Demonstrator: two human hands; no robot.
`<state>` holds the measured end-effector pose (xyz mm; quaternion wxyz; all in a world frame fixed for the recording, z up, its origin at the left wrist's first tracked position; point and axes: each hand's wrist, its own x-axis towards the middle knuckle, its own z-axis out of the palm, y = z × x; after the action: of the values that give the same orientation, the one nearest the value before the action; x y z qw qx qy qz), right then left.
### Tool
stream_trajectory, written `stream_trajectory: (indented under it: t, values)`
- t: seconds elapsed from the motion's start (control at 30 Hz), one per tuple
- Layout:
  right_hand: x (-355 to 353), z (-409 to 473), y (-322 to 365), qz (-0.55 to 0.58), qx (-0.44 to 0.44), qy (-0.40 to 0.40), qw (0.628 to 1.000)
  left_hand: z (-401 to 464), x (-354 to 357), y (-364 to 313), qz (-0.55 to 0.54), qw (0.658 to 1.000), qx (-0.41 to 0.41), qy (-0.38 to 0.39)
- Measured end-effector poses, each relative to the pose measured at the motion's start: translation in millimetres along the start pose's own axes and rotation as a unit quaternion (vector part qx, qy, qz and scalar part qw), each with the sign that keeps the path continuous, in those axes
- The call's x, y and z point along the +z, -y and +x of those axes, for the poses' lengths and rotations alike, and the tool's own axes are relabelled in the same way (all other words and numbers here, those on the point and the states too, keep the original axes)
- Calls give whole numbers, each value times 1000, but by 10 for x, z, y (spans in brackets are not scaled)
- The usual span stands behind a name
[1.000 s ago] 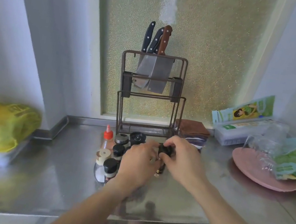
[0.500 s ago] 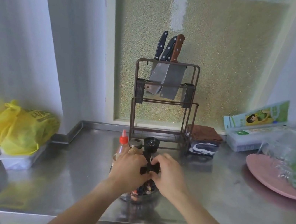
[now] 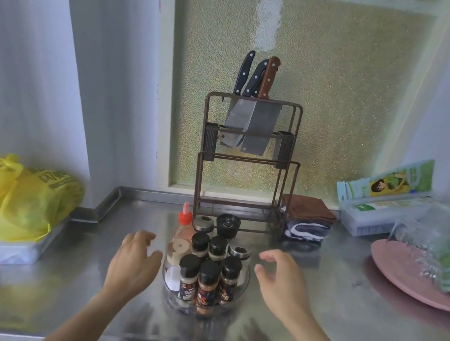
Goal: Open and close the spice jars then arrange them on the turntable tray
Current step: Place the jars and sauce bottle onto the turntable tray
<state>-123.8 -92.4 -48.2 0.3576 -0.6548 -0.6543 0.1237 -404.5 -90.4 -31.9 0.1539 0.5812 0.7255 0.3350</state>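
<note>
A clear round turntable tray point(image 3: 238, 299) stands on the steel counter in front of me. Several black-capped spice jars point(image 3: 207, 282) stand upright on it in rows, with a red-capped squeeze bottle point(image 3: 183, 228) at its back left and a wood-topped bottle point(image 3: 178, 251) on its left. Two more jars, one with a steel lid point(image 3: 203, 224) and one with a black lid point(image 3: 227, 225), stand just behind. My left hand point(image 3: 135, 262) hovers open left of the tray. My right hand point(image 3: 279, 285) hovers open to its right. Neither touches anything.
A brown knife rack point(image 3: 248, 162) with cleavers stands behind the tray. Folded cloths point(image 3: 306, 215) lie right of it. A pink plate point(image 3: 413, 276) with plastic bags and boxes sits far right. A yellow bag point(image 3: 19, 196) rests on a tub at far left.
Both hands have let go of the black-capped jar they held over the tray and have moved apart to either side. The camera has tilted up.
</note>
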Motion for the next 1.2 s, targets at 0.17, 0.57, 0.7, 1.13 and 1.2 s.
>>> stream_trajectory:
  t: [0.17,0.57,0.7,1.13,1.2]
  values:
    - [212,32,-85,111,149,91,978,-24,194,156,-82,979,-92,160]
    - [494,-3,6,216,218,168,937,-71,447,138,-191,952,-132,201]
    - [505,-19,37,251,229,157,927,-107,444,137,-197,959,-110,172]
    - [791,141,377,286,178,141,931,153,88,345,-212,965,-90,129]
    - [905,223,530,294,171,146,929,286,-33,444,-211,967,-89,116]
